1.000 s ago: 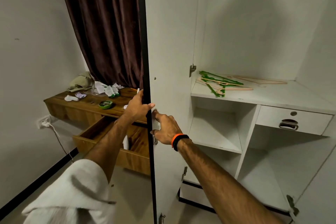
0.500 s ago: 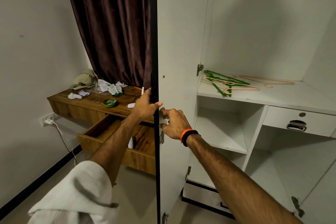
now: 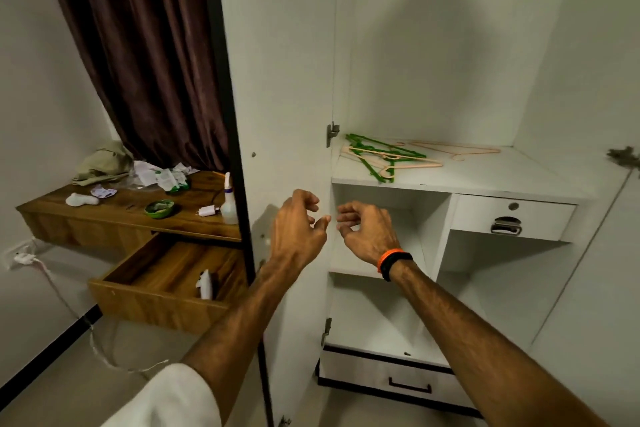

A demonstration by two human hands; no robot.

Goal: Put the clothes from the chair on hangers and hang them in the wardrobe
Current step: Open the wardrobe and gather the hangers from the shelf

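Both hands had released the wardrobe door (image 3: 287,80): left hand (image 3: 298,229) and right hand (image 3: 369,232), fingers loosely curled, empty, hovered before the open wardrobe (image 3: 450,45); green and peach hangers (image 3: 384,156) lay on its upper shelf (image 3: 485,177); wooden desk (image 3: 104,215), drawer open, stood left

The person wore a white sleeve (image 3: 166,399) pushed up on the left arm. The right wrist carried a wristband (image 3: 394,262), orange and black. Both forearms were bare.
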